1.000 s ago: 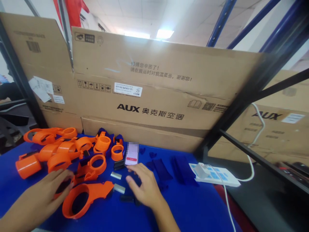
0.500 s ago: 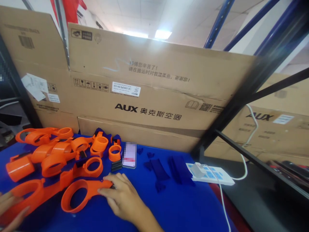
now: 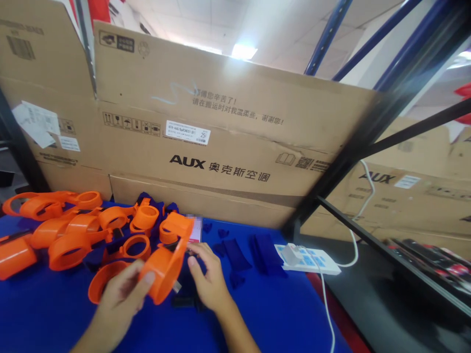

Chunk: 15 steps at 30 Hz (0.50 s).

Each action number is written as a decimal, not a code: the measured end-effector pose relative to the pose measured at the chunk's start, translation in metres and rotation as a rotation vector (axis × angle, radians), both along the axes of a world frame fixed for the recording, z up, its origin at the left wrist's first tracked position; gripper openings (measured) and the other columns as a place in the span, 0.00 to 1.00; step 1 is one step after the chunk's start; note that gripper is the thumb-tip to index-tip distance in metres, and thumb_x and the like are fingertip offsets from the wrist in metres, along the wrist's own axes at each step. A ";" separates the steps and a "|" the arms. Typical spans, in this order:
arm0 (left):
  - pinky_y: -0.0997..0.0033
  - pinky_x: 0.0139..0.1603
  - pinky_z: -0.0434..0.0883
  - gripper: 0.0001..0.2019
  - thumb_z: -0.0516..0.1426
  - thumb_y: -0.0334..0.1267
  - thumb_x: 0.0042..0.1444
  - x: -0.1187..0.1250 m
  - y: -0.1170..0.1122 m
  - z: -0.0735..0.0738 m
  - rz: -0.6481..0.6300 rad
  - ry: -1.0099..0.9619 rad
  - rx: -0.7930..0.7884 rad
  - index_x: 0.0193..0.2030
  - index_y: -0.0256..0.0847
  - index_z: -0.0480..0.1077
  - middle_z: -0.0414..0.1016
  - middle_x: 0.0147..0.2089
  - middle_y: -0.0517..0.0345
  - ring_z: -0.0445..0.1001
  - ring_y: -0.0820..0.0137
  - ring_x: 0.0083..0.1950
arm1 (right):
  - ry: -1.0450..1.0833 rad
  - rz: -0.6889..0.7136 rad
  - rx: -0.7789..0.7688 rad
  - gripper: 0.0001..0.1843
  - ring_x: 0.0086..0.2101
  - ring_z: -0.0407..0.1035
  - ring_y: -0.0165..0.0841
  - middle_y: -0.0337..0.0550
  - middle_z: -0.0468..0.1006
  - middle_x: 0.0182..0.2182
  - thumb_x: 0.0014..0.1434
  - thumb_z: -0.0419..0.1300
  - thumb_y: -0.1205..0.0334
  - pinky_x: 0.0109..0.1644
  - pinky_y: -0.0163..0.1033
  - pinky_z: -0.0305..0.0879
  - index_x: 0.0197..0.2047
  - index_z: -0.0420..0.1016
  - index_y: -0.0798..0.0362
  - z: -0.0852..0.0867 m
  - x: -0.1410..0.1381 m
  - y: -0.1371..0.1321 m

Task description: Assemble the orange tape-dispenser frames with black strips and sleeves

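My left hand (image 3: 123,294) grips the ring end of an orange plastic ring-and-handle part (image 3: 167,264) and holds it tilted above the blue table (image 3: 279,314). My right hand (image 3: 208,279) is closed on the part's narrow end near a small black piece; what its fingertips pinch is hidden. A second orange ring part (image 3: 99,287) lies under my left hand. A small silver piece (image 3: 177,286) shows just below the lifted part. A phone (image 3: 195,230) with a lit screen lies behind the part, mostly hidden.
A heap of several orange ring parts (image 3: 62,225) fills the table's left. Dark blue pieces (image 3: 257,247) lie to the right of my hands. A white power strip (image 3: 307,259) with a cable sits at the table's right edge. Large cardboard boxes (image 3: 228,147) wall off the back.
The orange part that lay flat has been lifted off the table and tilted up. My left hand came in from the lower left and took its ring end; my right hand moved up with it.
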<state>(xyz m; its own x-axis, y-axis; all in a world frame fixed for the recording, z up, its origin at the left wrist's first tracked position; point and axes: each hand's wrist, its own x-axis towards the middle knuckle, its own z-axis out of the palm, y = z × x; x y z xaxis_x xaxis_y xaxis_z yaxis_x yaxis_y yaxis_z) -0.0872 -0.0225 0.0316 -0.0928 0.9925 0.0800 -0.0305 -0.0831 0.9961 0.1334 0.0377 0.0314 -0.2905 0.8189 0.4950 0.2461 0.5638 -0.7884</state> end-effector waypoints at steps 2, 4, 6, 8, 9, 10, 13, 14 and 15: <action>0.76 0.21 0.57 0.17 0.61 0.52 0.62 0.033 0.017 -0.002 -0.147 0.006 0.026 0.29 0.42 0.69 0.60 0.21 0.68 0.59 0.75 0.20 | 0.193 0.036 -0.113 0.22 0.50 0.75 0.45 0.49 0.81 0.52 0.71 0.56 0.46 0.57 0.51 0.69 0.62 0.75 0.46 0.000 0.009 0.004; 0.75 0.23 0.58 0.16 0.59 0.50 0.64 0.057 0.034 0.000 -0.221 0.028 0.103 0.31 0.42 0.68 0.61 0.23 0.67 0.60 0.74 0.23 | 0.351 0.062 -0.221 0.26 0.52 0.75 0.47 0.49 0.80 0.53 0.69 0.58 0.42 0.58 0.52 0.69 0.62 0.75 0.47 -0.001 0.015 0.007; 0.74 0.25 0.59 0.16 0.57 0.49 0.66 0.072 0.052 0.005 -0.254 0.073 0.195 0.30 0.42 0.66 0.59 0.25 0.66 0.59 0.74 0.24 | 0.489 0.046 -0.299 0.26 0.53 0.75 0.47 0.49 0.80 0.54 0.67 0.61 0.42 0.61 0.52 0.67 0.60 0.76 0.47 -0.001 0.018 0.010; 0.72 0.28 0.61 0.15 0.57 0.47 0.66 0.078 0.067 0.010 -0.249 0.184 0.326 0.30 0.43 0.65 0.60 0.27 0.65 0.61 0.72 0.27 | 0.614 0.037 -0.359 0.25 0.53 0.75 0.47 0.49 0.80 0.54 0.66 0.61 0.42 0.62 0.53 0.66 0.59 0.77 0.47 -0.001 0.020 0.011; 0.71 0.29 0.62 0.15 0.58 0.46 0.65 0.078 0.073 0.011 -0.236 0.251 0.399 0.30 0.43 0.66 0.61 0.29 0.63 0.62 0.71 0.29 | 0.673 0.042 -0.379 0.25 0.53 0.75 0.48 0.49 0.80 0.54 0.66 0.61 0.42 0.62 0.54 0.67 0.59 0.77 0.48 -0.001 0.020 0.011; 0.70 0.31 0.64 0.13 0.60 0.45 0.64 0.078 0.076 0.012 -0.226 0.314 0.467 0.30 0.43 0.66 0.63 0.32 0.61 0.64 0.70 0.31 | 0.721 0.048 -0.393 0.25 0.53 0.74 0.48 0.50 0.81 0.53 0.66 0.61 0.42 0.62 0.54 0.67 0.58 0.77 0.48 -0.001 0.019 0.012; 0.67 0.38 0.68 0.10 0.66 0.42 0.56 0.076 0.077 0.007 -0.212 0.409 0.565 0.33 0.44 0.69 0.67 0.41 0.57 0.69 0.66 0.37 | 0.788 0.044 -0.437 0.24 0.52 0.75 0.47 0.50 0.81 0.53 0.64 0.65 0.46 0.59 0.53 0.70 0.58 0.77 0.49 -0.002 0.016 0.013; 0.65 0.39 0.69 0.11 0.68 0.42 0.53 0.075 0.074 0.004 -0.214 0.399 0.555 0.36 0.44 0.71 0.67 0.43 0.56 0.70 0.65 0.39 | 0.795 0.037 -0.462 0.23 0.51 0.76 0.47 0.50 0.81 0.52 0.63 0.65 0.47 0.59 0.53 0.70 0.57 0.77 0.49 -0.002 0.015 0.013; 0.64 0.42 0.70 0.13 0.70 0.42 0.50 0.075 0.071 0.001 -0.212 0.357 0.529 0.38 0.45 0.72 0.68 0.45 0.55 0.71 0.62 0.41 | 0.798 0.040 -0.491 0.23 0.51 0.76 0.47 0.50 0.82 0.52 0.64 0.64 0.47 0.59 0.53 0.70 0.57 0.77 0.49 -0.002 0.014 0.014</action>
<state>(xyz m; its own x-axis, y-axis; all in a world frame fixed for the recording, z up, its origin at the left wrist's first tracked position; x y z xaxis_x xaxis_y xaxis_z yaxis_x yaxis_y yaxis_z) -0.0121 0.0481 0.0328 0.2224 0.8049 0.5501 0.2237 -0.5913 0.7748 0.1475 0.0516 0.0297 -0.0461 0.9858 0.1614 -0.4825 0.1195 -0.8677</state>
